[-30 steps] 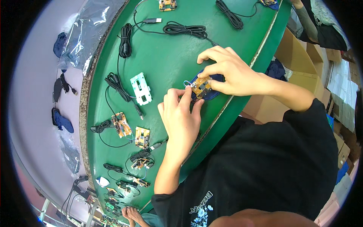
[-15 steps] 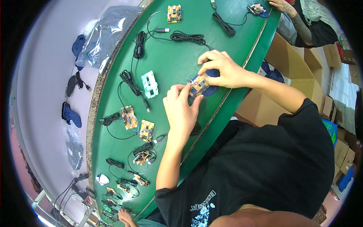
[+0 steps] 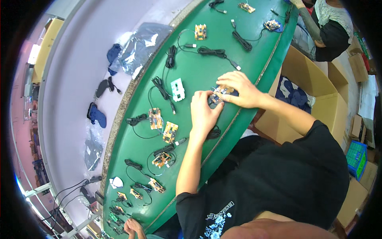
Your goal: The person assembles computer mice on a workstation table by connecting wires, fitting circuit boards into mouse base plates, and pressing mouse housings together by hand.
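Near the front edge of the green bench, both my hands are on a tan circuit board point(image 3: 217, 95) with black parts, sitting in a dark blue plastic shell that is mostly hidden. My left hand point(image 3: 203, 113) grips the board's near-left side between thumb and fingers. From the right, my right hand point(image 3: 243, 92) has its thumb on the board and its fingers curved over the far side. Beyond them lies a coiled black cable point(image 3: 211, 51) with a plug; another black coil point(image 3: 214, 132) is beside my left wrist.
A pale green board point(image 3: 178, 90) and several tan boards point(image 3: 170, 132) with black cables lie leftward. Past the bench's edge are a clear plastic bag point(image 3: 145, 44) and blue shells point(image 3: 96, 115). An open carton point(image 3: 314, 75) holds blue pieces. Other people's hands point(image 3: 133, 227) work at the bench ends.
The whole view has shifted, so the bench things appear farther right and lower. My right fingers have flattened over the board, and less of the blue shell shows.
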A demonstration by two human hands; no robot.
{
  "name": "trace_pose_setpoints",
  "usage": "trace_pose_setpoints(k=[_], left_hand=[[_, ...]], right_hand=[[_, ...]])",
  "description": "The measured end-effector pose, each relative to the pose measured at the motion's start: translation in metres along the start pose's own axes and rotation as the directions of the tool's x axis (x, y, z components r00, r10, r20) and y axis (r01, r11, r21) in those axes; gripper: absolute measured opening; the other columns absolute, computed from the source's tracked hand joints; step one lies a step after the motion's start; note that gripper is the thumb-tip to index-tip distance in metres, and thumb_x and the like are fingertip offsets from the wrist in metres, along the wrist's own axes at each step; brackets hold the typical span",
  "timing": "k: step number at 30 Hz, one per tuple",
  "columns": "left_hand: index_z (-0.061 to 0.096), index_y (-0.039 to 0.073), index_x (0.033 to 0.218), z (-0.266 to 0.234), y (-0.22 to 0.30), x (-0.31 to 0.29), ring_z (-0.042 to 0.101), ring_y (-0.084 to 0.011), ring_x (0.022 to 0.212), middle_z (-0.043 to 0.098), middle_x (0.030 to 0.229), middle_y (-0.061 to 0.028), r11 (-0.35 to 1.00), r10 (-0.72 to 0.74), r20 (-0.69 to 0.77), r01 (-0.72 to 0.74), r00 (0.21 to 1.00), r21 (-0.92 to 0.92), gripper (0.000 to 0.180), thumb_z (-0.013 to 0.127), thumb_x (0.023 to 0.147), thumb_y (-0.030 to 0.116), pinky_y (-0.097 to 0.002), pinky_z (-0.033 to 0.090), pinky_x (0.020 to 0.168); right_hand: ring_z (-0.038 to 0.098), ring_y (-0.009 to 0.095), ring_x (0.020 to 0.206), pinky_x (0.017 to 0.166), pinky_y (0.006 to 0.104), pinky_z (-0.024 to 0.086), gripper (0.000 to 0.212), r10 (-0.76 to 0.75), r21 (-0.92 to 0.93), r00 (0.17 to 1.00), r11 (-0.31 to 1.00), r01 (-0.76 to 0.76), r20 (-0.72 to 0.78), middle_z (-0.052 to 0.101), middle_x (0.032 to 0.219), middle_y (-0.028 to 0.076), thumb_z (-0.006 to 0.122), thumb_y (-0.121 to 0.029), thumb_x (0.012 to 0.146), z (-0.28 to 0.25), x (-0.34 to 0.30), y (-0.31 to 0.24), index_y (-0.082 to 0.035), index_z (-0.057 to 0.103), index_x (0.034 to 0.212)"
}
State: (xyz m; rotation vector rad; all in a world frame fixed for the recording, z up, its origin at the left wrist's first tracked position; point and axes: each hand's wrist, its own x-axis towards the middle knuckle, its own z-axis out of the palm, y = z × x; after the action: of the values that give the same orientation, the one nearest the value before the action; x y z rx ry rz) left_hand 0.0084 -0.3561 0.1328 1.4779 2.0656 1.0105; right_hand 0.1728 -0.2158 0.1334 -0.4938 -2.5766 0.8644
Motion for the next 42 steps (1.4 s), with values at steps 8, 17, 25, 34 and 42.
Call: trace_pose_setpoints(k=[8,17,25,34,42], left_hand=[[0.061,0.001,0.127,-0.029,0.000,-0.077,0.057,-0.0359,0.113,0.058,0.124,-0.0186,0.991,0.135,-0.168,-0.132,0.977,0.029,0.052,0.080,0.081,0.018,-0.0438,0.045,0.097],[0.066,0.003,0.114,-0.030,-0.040,-0.109,0.056,-0.0346,0.113,0.059,0.123,-0.0156,0.979,0.113,-0.281,-0.058,0.953,0.196,0.037,0.077,0.082,0.018,-0.0444,0.044,0.093],[0.066,0.003,0.113,-0.030,-0.047,-0.117,0.056,-0.0363,0.115,0.059,0.124,-0.0165,0.989,0.148,-0.295,-0.138,0.944,0.052,0.034,0.075,0.083,0.015,-0.0458,0.046,0.093],[0.065,-0.001,0.107,-0.042,-0.039,-0.115,0.054,-0.0403,0.114,0.058,0.119,-0.0200,0.915,0.296,-0.448,-0.385,0.844,-0.120,0.031,0.071,0.079,0.011,-0.0494,0.044,0.095],[0.067,0.000,0.102,-0.036,-0.039,-0.127,0.061,-0.0328,0.098,0.062,0.106,-0.0136,0.923,0.192,-0.594,-0.349,0.781,-0.160,0.025,0.071,0.078,-0.002,-0.0423,0.047,0.084]], right_hand=[[0.062,0.036,0.113,0.097,0.0454,0.049,0.026,-0.011,-0.295,0.978,0.954,-0.052,-0.206,0.068,0.117,0.017,0.071,-0.027,0.089,-0.046,-0.006,0.038,-0.004,0.073,0.101],[0.061,0.033,0.112,0.097,0.0430,0.049,0.016,-0.248,-0.060,0.957,0.968,0.242,-0.149,0.065,0.115,0.013,0.069,-0.015,0.089,0.014,0.108,-0.050,-0.004,0.069,0.101],[0.064,0.039,0.106,0.090,0.0491,0.052,0.034,-0.414,0.050,0.900,0.910,0.411,0.137,0.067,0.110,0.018,0.067,-0.030,0.088,0.218,0.319,-0.155,-0.006,0.068,0.111],[0.066,0.041,0.111,0.093,0.0486,0.054,0.081,-0.022,0.075,0.977,0.997,0.006,0.211,0.070,0.115,0.022,0.077,-0.030,0.078,0.359,0.405,-0.245,-0.003,0.040,0.145],[0.056,0.013,0.087,0.081,0.0326,0.048,0.019,-0.539,0.543,0.756,0.786,0.295,0.370,0.063,0.087,0.004,0.072,-0.010,0.083,0.151,0.293,-0.215,0.001,0.062,0.096]])
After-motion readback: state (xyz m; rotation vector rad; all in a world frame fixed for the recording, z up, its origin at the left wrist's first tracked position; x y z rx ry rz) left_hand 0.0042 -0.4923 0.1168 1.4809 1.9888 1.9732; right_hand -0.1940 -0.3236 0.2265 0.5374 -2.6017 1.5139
